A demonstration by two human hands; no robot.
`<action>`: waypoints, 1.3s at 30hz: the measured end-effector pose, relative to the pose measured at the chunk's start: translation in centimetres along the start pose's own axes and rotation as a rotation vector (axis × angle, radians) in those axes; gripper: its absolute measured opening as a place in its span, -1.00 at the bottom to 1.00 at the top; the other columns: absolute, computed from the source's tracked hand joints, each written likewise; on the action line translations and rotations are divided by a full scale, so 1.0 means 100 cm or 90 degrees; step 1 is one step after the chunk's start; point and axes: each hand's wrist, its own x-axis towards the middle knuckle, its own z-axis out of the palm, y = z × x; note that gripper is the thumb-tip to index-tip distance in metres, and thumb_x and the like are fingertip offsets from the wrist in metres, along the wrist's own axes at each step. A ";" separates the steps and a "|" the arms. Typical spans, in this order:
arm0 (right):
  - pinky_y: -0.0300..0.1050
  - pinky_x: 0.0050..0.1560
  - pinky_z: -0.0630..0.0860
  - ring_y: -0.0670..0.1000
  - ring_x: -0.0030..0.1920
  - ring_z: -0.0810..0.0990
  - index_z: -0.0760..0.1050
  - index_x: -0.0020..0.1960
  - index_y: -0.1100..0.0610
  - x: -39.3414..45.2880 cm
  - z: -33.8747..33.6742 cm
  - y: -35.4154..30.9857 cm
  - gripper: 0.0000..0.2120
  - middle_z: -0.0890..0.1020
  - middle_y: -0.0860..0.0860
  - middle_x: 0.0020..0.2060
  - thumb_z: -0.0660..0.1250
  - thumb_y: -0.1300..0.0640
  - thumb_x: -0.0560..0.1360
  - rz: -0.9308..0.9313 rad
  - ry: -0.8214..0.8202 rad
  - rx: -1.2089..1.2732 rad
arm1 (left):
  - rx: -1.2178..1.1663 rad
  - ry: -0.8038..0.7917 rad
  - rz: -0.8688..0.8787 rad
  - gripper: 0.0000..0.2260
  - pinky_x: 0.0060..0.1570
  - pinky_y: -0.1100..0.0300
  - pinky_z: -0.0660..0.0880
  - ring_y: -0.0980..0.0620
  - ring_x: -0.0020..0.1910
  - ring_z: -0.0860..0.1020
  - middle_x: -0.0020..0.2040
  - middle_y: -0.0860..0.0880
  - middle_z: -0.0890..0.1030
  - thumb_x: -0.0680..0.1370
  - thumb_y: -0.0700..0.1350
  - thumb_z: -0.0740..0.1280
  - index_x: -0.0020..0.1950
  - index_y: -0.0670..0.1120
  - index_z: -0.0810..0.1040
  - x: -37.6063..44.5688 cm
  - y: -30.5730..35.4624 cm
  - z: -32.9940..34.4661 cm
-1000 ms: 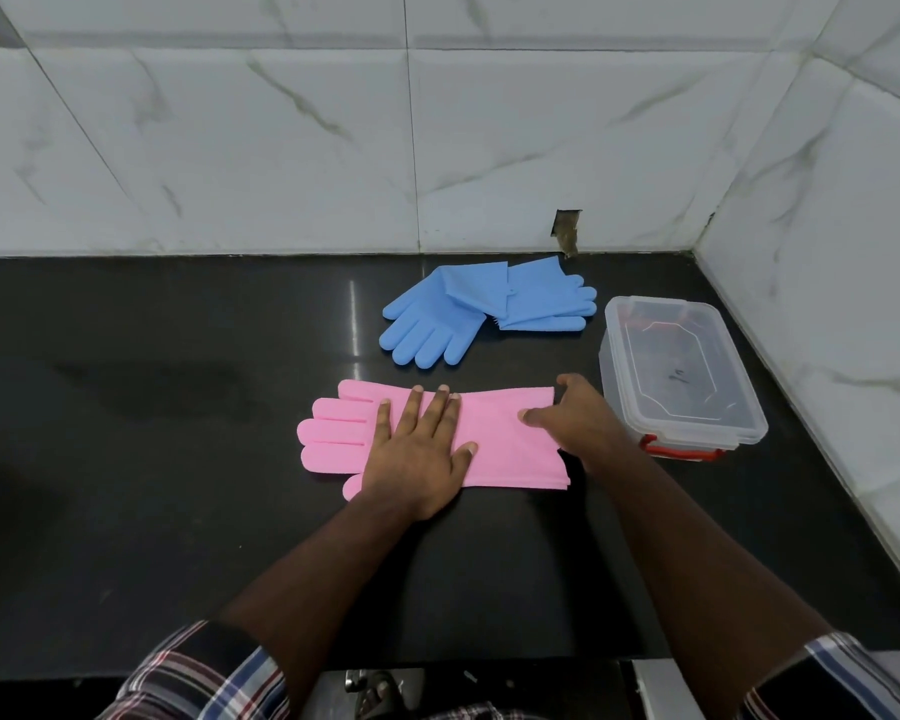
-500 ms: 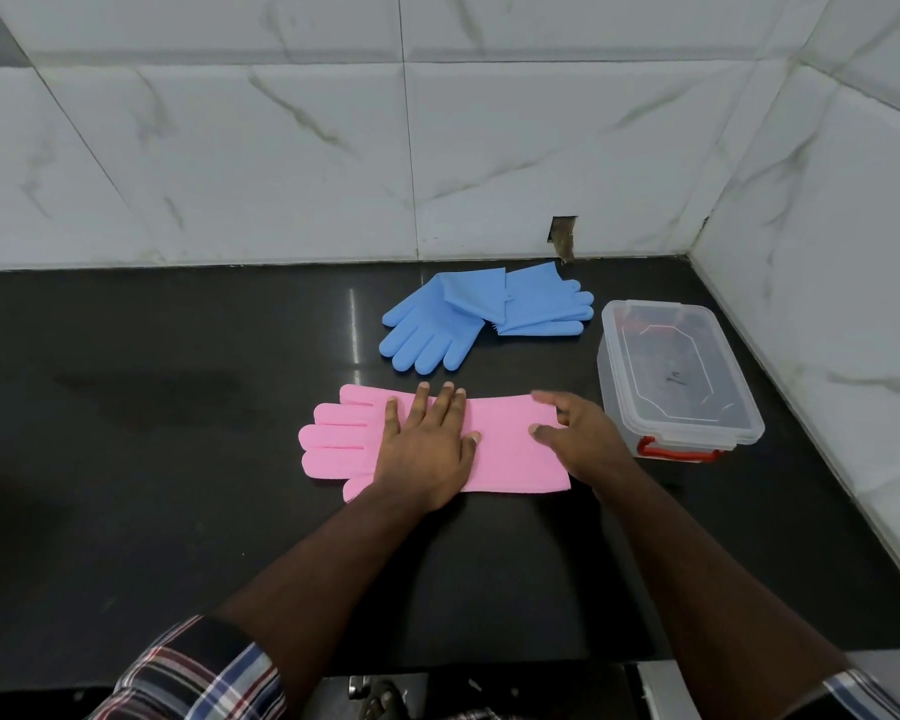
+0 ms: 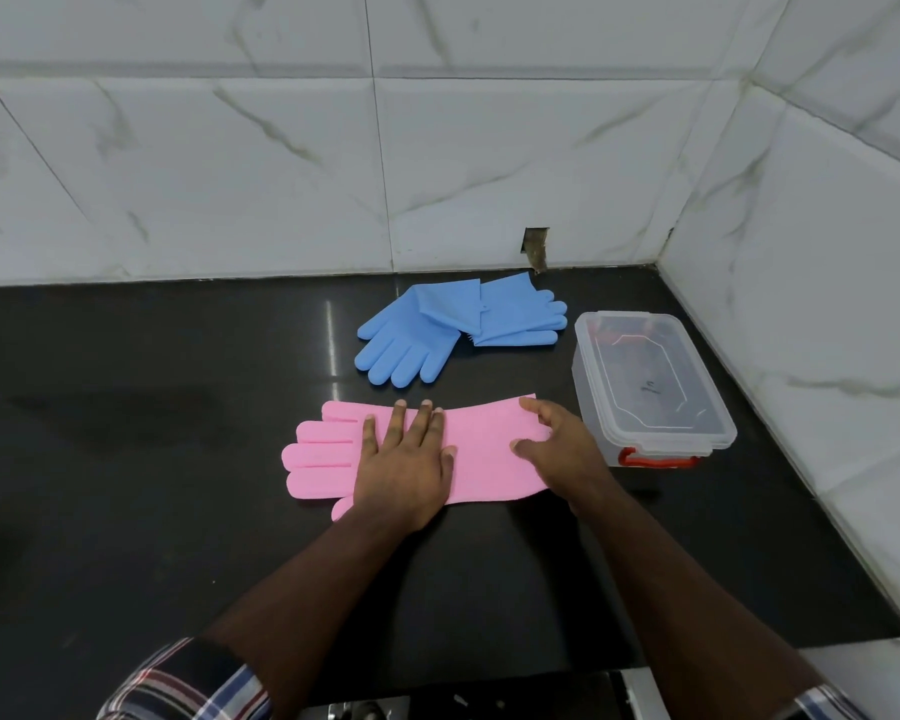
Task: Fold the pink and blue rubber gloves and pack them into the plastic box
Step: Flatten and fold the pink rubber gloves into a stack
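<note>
Head view: pink gloves [image 3: 481, 454] lie flat, unfolded, on the black counter [image 3: 152, 485], fingers pointing left, cuff end right. Left hand [image 3: 404, 462] presses flat on the middle, fingers straight and slightly spread. Right hand [image 3: 559, 449] rests on the cuff end, fingers loosely bent, thumb apart; whether it pinches the edge, cannot tell. Blue gloves [image 3: 453, 330] lie behind, near the wall, one partly doubled over, not packed. Plastic box [image 3: 650, 387] sits just right of the pink cuff, lid on, red latch facing front. Judgement: early stage; folding and packing all remain.
</note>
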 end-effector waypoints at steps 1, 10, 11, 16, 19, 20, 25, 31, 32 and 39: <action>-0.13 0.15 0.47 0.05 0.35 0.43 0.37 0.46 -0.07 0.000 -0.001 0.000 -0.41 0.38 0.03 0.46 0.44 0.21 0.49 0.007 -0.013 0.004 | 0.000 0.001 0.000 -0.43 0.56 -0.23 -0.21 -0.07 0.64 -0.19 0.67 0.05 -0.13 0.69 0.18 -0.19 0.66 0.02 -0.15 0.000 0.000 0.001; -0.04 0.11 0.60 -0.03 0.06 0.57 0.62 0.17 -0.03 -0.007 -0.008 -0.013 -0.74 0.54 0.02 0.30 0.42 0.20 0.51 -0.030 0.028 0.065 | -0.019 0.017 -0.003 -0.40 0.55 -0.22 -0.24 -0.04 0.63 -0.23 0.66 0.07 -0.17 0.66 0.25 -0.22 0.66 0.05 -0.19 -0.001 -0.001 0.008; 0.00 0.13 0.60 0.00 0.08 0.58 0.62 0.18 -0.02 -0.008 -0.008 -0.016 -0.73 0.55 0.01 0.29 0.42 0.20 0.51 -0.035 0.028 0.066 | -0.021 0.019 -0.002 -0.40 0.55 -0.22 -0.24 -0.04 0.63 -0.22 0.66 0.08 -0.17 0.66 0.25 -0.22 0.66 0.05 -0.18 -0.001 -0.002 0.009; -0.10 0.00 0.62 -0.01 0.00 0.61 0.57 0.29 0.01 -0.017 -0.008 -0.033 -0.63 0.58 0.01 0.22 0.43 0.20 0.50 -0.068 0.003 0.068 | -0.043 0.029 0.009 -0.41 0.55 -0.20 -0.25 -0.04 0.63 -0.22 0.66 0.07 -0.16 0.66 0.24 -0.21 0.66 0.05 -0.16 -0.002 -0.003 0.007; -0.10 -0.13 0.63 -0.05 -0.15 0.60 0.54 0.35 0.03 -0.025 -0.007 -0.044 -0.54 0.58 -0.06 0.01 0.45 0.24 0.47 -0.100 -0.031 0.085 | -0.092 0.049 0.004 -0.42 0.57 -0.17 -0.21 -0.01 0.64 -0.15 0.67 0.07 -0.07 0.67 0.22 -0.18 0.67 0.05 -0.07 -0.001 -0.006 0.007; -0.10 -0.15 0.63 -0.05 -0.17 0.58 0.53 0.35 0.03 -0.027 -0.006 -0.049 -0.52 0.56 -0.08 -0.05 0.45 0.25 0.46 -0.109 -0.037 0.090 | -0.124 0.060 0.000 -0.44 0.58 -0.15 -0.18 0.00 0.64 -0.11 0.67 0.06 -0.02 0.68 0.20 -0.14 0.67 0.04 -0.02 -0.001 -0.007 0.006; -0.15 -0.29 0.60 -0.05 -0.31 0.53 0.48 0.39 0.02 -0.035 -0.002 -0.070 -0.46 0.54 -0.05 -0.13 0.40 0.33 0.45 -0.147 -0.078 0.118 | -0.383 0.168 -0.026 -0.59 0.59 -0.04 -0.05 0.02 0.59 0.19 0.57 0.02 0.34 0.69 -0.02 0.17 0.55 -0.01 0.35 -0.003 -0.018 0.003; -0.03 0.13 0.58 -0.01 0.18 0.57 0.41 0.45 0.05 -0.043 0.018 -0.084 -0.40 0.54 0.02 0.32 0.33 0.32 0.44 -0.210 -0.121 0.053 | -0.726 0.176 -0.130 -0.78 0.20 0.07 0.47 0.03 0.18 0.58 0.11 0.07 0.66 0.68 -0.04 0.21 0.18 -0.01 0.63 -0.009 -0.026 -0.026; -0.04 0.25 0.51 -0.01 0.27 0.53 0.40 0.46 0.05 -0.044 0.022 -0.087 -0.40 0.51 0.00 0.37 0.31 0.31 0.44 -0.219 -0.122 0.031 | -0.769 0.192 -0.163 -0.74 0.14 0.10 0.48 0.03 0.14 0.60 0.06 0.07 0.67 0.69 0.01 0.19 0.14 -0.04 0.65 -0.010 -0.027 -0.037; -0.39 0.15 0.26 -0.08 0.33 0.46 0.41 0.44 0.02 -0.056 0.052 -0.100 -0.46 0.50 -0.08 0.36 0.23 0.36 0.51 -0.286 -0.131 -0.088 | -0.985 -0.105 -0.291 -0.52 -0.09 -0.09 0.68 -0.18 -0.03 0.71 0.04 -0.15 0.70 0.56 0.29 0.32 0.13 -0.11 0.64 -0.019 -0.052 -0.095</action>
